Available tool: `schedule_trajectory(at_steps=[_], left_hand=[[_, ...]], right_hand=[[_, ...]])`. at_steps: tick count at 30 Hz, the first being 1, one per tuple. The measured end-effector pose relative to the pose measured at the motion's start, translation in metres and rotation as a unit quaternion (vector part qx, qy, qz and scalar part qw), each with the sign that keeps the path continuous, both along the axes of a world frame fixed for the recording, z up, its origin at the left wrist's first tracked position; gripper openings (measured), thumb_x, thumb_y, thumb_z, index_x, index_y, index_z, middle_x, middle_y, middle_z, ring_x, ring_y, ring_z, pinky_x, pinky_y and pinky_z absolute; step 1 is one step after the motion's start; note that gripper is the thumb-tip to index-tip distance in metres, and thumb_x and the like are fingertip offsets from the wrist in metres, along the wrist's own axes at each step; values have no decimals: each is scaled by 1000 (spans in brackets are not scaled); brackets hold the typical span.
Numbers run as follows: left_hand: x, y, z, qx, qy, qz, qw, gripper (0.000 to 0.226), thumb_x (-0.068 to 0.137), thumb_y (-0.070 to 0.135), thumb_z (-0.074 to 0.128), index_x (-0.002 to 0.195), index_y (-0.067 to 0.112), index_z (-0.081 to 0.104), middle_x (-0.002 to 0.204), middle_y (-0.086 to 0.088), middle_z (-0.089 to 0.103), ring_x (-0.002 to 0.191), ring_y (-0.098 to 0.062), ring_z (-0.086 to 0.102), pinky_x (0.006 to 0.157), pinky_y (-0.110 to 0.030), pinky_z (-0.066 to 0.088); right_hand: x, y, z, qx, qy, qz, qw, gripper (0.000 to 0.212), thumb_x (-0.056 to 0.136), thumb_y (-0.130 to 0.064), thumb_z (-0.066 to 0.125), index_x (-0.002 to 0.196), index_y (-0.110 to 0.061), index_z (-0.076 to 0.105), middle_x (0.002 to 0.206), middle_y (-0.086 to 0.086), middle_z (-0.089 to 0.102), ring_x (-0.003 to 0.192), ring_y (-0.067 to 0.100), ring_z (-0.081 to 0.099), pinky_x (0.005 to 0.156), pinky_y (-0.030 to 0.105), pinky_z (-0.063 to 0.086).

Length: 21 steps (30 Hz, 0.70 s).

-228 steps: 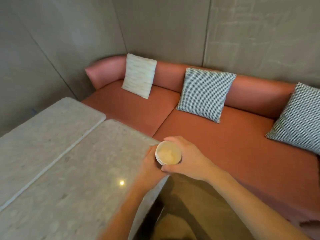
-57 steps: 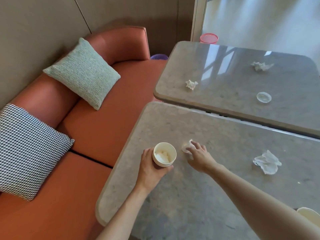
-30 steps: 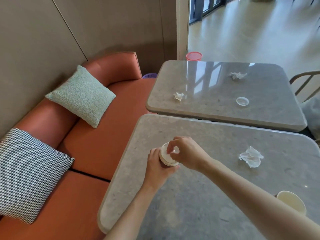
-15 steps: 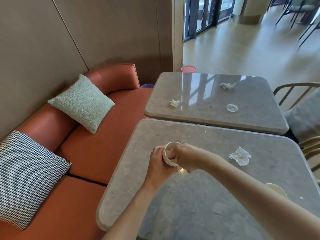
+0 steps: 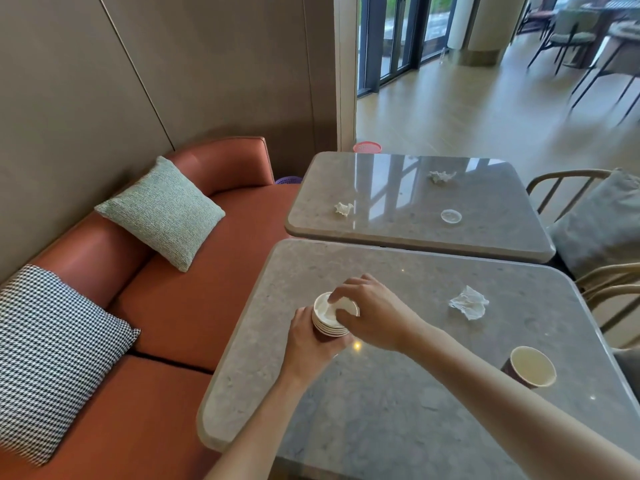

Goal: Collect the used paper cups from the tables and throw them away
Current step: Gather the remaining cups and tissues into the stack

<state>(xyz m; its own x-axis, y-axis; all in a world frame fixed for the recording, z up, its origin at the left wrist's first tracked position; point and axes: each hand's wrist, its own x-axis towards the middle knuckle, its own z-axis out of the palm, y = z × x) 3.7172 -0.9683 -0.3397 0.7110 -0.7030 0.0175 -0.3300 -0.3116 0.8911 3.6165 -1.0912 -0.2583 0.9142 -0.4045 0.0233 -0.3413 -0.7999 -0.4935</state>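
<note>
Head view, your left hand: your left hand (image 5: 311, 344) is wrapped around the side of the stack of paper cups (image 5: 330, 315), fingers curled round it, holding it up over the near table (image 5: 398, 403).
Head view, your right hand: your right hand (image 5: 372, 315) reaches over the mouth of the stack; its fingertips (image 5: 335, 297) dip into the top cup, pinching or pressing white crumpled paper there. You cannot tell from here whether they grip the paper or only push on it.
Head view, stack of cups: several white rims show nested one under another, with a dark outer wall just above your left hand's grip; the stack leans a little toward the sofa (image 5: 180, 317).
Head view, loose cup: a single paper cup (image 5: 530, 367) stands on the near table at your right, beside your right forearm, mouth open toward you, dark outside, pale inside.
Head view, near table litter: a crumpled tissue (image 5: 469, 302) lies well apart from the stack, toward the right edge.
Head view, far table: the far table (image 5: 415, 233) carries two small wads of tissue (image 5: 344, 208) (image 5: 441, 176) and a clear round lid (image 5: 451, 216) lying flat.
Head view, sofa: a green cushion (image 5: 161, 211) and a checked cushion (image 5: 52, 355) lean on its back.
Head view, floor past the far table: a pink basket rim (image 5: 367, 147) shows behind the table's far edge.
</note>
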Motion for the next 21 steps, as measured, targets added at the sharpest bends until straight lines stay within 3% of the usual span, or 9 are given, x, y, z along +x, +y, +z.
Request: schedule_trajectory(at_steps=[3, 5, 7, 10, 12, 14, 17, 21], left_hand=[[-3, 9, -2, 1, 1, -15, 1000, 51, 45, 51, 78, 88, 48, 50, 94, 8, 57, 94, -18, 61, 74, -21, 44], [-6, 18, -5, 5, -1, -26, 1000, 55, 52, 36, 90, 88, 47, 50, 95, 8, 58, 94, -17, 61, 73, -19, 44], [-9, 30, -5, 4, -1, -36, 999, 59, 57, 24, 93, 90, 45, 50, 96, 6, 59, 92, -15, 61, 71, -19, 47], [-20, 53, -8, 12, 5, -57, 998, 58, 61, 17, 93, 97, 39, 53, 101, 1, 62, 95, -17, 62, 77, -31, 56], [-30, 70, -13, 19, 16, -76, 997, 58, 62, 16, 92, 101, 38, 54, 104, 2, 64, 96, -15, 64, 76, -22, 56], [-41, 86, -20, 25, 21, -98, 995, 59, 65, 20, 93, 100, 43, 52, 105, 6, 63, 96, -10, 64, 74, -13, 54], [-54, 107, -26, 24, 20, -117, 993, 59, 65, 21, 93, 101, 44, 53, 105, 9, 63, 97, -6, 63, 79, -19, 55], [-70, 124, -30, 5, 18, -125, 992, 58, 62, 18, 93, 101, 41, 57, 101, 7, 62, 92, 6, 60, 72, -6, 46]], right_hand=[[-7, 13, -10, -8, 30, 6, 1000, 35, 88, -53, 55, 116, -34, 66, 130, -12, 57, 120, 16, 43, 98, 37, 37], [-13, 25, -13, -22, 11, -11, 1000, 42, 83, -60, 57, 116, -36, 63, 134, -11, 49, 122, 16, 38, 98, 33, 33], [-20, 39, -14, -24, 1, -32, 999, 52, 77, -61, 63, 122, -36, 55, 136, -8, 41, 123, 18, 34, 99, 32, 32], [-30, 62, -16, 27, 29, -52, 998, 81, 71, -59, 74, 139, -32, 39, 138, -2, 37, 125, 22, 36, 105, 35, 38], [-38, 79, -20, 65, 57, -57, 995, 93, 71, -58, 75, 147, -33, 27, 140, -2, 35, 130, 23, 37, 106, 36, 40], [-48, 97, -27, 82, 76, -63, 992, 94, 73, -59, 74, 148, -36, 21, 141, -3, 35, 131, 22, 39, 104, 35, 42], [-60, 123, -37, 92, 94, -86, 988, 89, 76, -58, 71, 148, -35, 23, 140, -4, 38, 125, 22, 46, 98, 35, 46], [-80, 148, -41, 99, 84, -117, 985, 86, 76, -58, 71, 146, -32, 28, 135, -5, 42, 120, 21, 52, 93, 38, 51]])
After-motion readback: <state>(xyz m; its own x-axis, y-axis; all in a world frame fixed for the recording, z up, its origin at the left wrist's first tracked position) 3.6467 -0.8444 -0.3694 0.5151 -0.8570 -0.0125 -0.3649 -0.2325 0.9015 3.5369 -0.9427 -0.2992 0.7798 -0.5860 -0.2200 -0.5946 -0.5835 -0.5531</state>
